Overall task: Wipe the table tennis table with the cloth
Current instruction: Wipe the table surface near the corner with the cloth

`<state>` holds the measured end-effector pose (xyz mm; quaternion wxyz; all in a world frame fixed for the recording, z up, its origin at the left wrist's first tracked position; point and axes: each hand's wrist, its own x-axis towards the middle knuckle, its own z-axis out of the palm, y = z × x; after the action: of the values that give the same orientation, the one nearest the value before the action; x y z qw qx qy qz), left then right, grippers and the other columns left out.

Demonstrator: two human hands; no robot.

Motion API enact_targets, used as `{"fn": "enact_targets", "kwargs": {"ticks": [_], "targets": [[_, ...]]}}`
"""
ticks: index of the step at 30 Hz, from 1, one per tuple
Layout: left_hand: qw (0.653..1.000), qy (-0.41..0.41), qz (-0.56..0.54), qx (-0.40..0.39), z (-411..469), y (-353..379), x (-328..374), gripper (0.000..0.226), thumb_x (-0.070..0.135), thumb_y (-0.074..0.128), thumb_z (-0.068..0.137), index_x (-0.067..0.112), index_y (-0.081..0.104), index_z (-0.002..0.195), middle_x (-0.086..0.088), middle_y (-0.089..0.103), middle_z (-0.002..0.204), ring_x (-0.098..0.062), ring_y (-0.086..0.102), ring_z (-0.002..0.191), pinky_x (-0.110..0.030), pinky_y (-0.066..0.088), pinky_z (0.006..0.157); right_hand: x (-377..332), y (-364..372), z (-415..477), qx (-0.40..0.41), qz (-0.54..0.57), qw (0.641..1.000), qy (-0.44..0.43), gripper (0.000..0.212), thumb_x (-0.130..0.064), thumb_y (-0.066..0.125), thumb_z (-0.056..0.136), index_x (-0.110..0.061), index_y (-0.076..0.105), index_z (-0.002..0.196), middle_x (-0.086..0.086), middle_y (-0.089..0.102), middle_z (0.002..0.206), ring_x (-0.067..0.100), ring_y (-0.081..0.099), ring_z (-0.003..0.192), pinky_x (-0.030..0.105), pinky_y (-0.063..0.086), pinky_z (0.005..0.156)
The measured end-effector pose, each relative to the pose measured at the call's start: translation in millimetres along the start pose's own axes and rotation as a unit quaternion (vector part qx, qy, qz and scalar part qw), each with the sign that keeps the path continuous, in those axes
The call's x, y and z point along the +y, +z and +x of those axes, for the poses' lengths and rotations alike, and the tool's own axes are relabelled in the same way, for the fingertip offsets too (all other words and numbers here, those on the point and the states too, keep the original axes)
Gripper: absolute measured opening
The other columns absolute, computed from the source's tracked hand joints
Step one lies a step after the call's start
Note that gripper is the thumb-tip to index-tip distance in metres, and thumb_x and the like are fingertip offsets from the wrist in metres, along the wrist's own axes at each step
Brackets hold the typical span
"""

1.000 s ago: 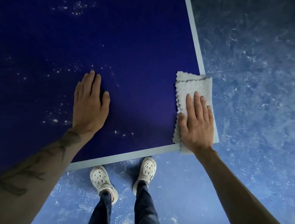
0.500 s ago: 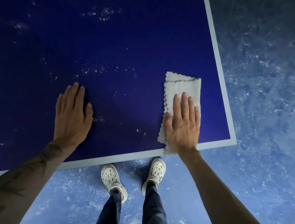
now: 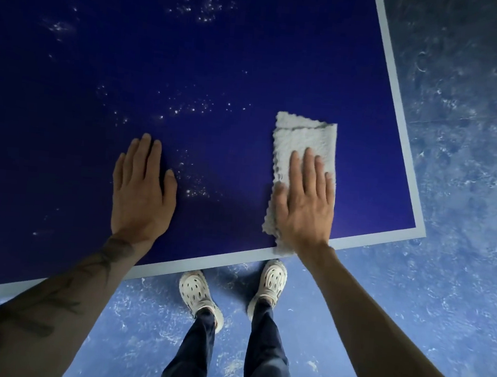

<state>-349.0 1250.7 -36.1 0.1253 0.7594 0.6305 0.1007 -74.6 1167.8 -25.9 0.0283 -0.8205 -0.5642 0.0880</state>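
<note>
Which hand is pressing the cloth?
The right hand, flat on the folded grey cloth; the left hand rests directly on the bare blue tabletop.

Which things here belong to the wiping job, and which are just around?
Job: cloth under the flat right hand; table tennis table; white specks on it; left hand resting flat on the table.
Not part: white shoes; mottled blue floor.

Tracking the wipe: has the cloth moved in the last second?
Yes. The cloth slid left, off the right edge line it overlapped before; blue now shows between them.
</note>
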Motion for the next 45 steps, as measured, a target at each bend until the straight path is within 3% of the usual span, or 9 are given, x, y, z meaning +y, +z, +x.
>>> {"fn": "enact_targets", "kwargs": {"ticks": [3,9,14,17,24,28,32,39,45], "targets": [[1.000,0.002,-0.004,0.000,0,-1,0,0.060,0.035,0.027,0.110,0.006,0.030,0.162,-0.011,0.022,0.173,-0.029,0.016,0.161,-0.046,0.010,0.132,-48,6,15,0.018,0.012,0.999,0.043,0.068,-0.050,0.014,0.112,-0.016,0.010,0.171,0.011,0.005,0.178,0.028,0.004,0.165,0.051,0.010,0.133],[0.999,0.001,-0.043,-0.011,9,-13,-3,0.059,0.033,0.026,0.109,0.006,0.032,0.162,-0.010,0.025,0.172,-0.027,0.019,0.160,-0.046,0.008,0.132,-96,20,-25,-0.037,0.017,0.988,-0.152,0.067,-0.051,0.017,0.113,-0.020,0.005,0.171,0.007,-0.001,0.179,0.023,-0.005,0.165,0.049,0.007,0.134],[1.000,0.017,-0.023,-0.006,39,-25,-25,0.056,0.029,0.030,0.112,0.004,0.031,0.162,-0.012,0.022,0.172,-0.029,0.016,0.161,-0.047,0.007,0.132,-39,0,-2,-0.015,0.003,1.000,-0.004,0.066,-0.049,0.019,0.112,-0.019,0.013,0.171,0.006,0.007,0.178,0.024,0.004,0.165,0.049,0.010,0.134],[0.999,0.029,-0.004,-0.018,51,-22,-35,0.055,0.027,0.034,0.113,0.003,0.028,0.163,-0.013,0.021,0.173,-0.030,0.015,0.161,-0.049,0.008,0.132,-76,4,29,0.017,0.009,0.999,0.050,0.068,-0.049,0.017,0.112,-0.016,0.010,0.171,0.010,0.005,0.178,0.027,0.004,0.165,0.051,0.009,0.133],[0.999,0.041,0.009,-0.004,52,-17,-42,0.053,0.024,0.034,0.113,0.006,0.029,0.163,-0.011,0.024,0.172,-0.029,0.018,0.161,-0.049,0.013,0.131,-133,24,-1,-0.026,0.012,0.988,-0.152,0.066,-0.049,0.023,0.113,-0.020,0.010,0.171,0.005,0.003,0.179,0.022,-0.003,0.166,0.047,0.006,0.134],[0.999,0.031,0.005,-0.012,53,-18,-42,0.054,0.024,0.033,0.113,0.007,0.028,0.163,-0.010,0.023,0.173,-0.027,0.015,0.161,-0.047,0.010,0.132,-80,4,28,-0.015,0.007,0.999,-0.044,0.066,-0.048,0.025,0.111,-0.020,0.017,0.171,0.006,0.010,0.178,0.023,0.006,0.165,0.046,0.008,0.134],[0.999,0.033,0.013,-0.011,53,-16,-43,0.054,0.023,0.034,0.111,0.007,0.029,0.163,-0.011,0.024,0.172,-0.027,0.016,0.161,-0.048,0.012,0.132,-106,2,69,0.017,0.007,0.998,0.052,0.068,-0.047,0.019,0.111,-0.015,0.013,0.171,0.010,0.009,0.178,0.028,0.007,0.165,0.050,0.009,0.133],[0.999,0.039,0.021,-0.009,54,-16,-43,0.057,0.027,0.027,0.110,0.007,0.028,0.163,-0.010,0.024,0.172,-0.026,0.018,0.161,-0.047,0.012,0.132,-131,21,14,-0.040,-0.005,0.984,-0.175,0.065,-0.048,0.024,0.113,-0.021,0.009,0.171,0.004,0.003,0.179,0.020,-0.003,0.165,0.046,0.005,0.134],[0.999,0.041,0.021,-0.001,54,-13,-44,0.057,0.027,0.028,0.110,0.007,0.031,0.162,-0.011,0.026,0.171,-0.028,0.020,0.160,-0.049,0.014,0.131,-93,8,43,0.018,-0.009,0.999,0.027,0.066,-0.047,0.025,0.112,-0.017,0.017,0.171,0.009,0.012,0.178,0.027,0.010,0.165,0.050,0.012,0.133]]}}
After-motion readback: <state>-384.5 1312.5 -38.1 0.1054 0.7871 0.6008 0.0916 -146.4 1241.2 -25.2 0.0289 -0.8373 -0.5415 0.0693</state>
